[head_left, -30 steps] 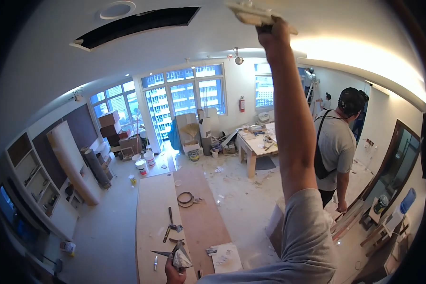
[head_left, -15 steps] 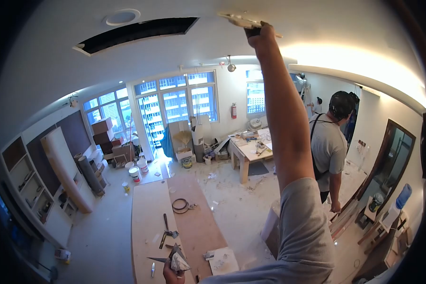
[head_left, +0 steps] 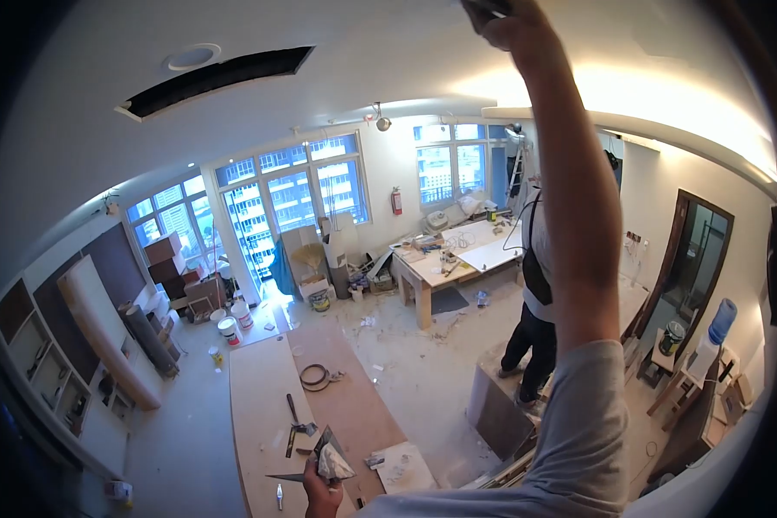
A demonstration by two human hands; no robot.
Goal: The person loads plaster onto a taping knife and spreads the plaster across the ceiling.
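My right hand [head_left: 511, 26] is raised to the ceiling [head_left: 388, 43] at the top edge of the view, its fingers closed round the dark handle of a flat tool [head_left: 489, 7]; the tool's blade is out of view. Low in the view, my left hand [head_left: 323, 489] holds a flat metal plate [head_left: 330, 439] with a lump of whitish compound [head_left: 335, 463] on it. A pointed blade sticks out to the left of that hand. Below lie wooden boards [head_left: 272, 388] with a hammer [head_left: 300, 426] and a small knife [head_left: 279, 496].
Behind my raised arm a co-worker [head_left: 535, 345] stands, mostly hidden. A worktable [head_left: 423, 298] with tools is near the windows. Buckets [head_left: 229, 330] stand at the left. An opening [head_left: 220, 82] is cut in the ceiling. A water dispenser [head_left: 706, 354] is at the right.
My right hand has moved right and up with its tool, whose blade has left the view. The view has shifted right. My left hand still holds the plate.
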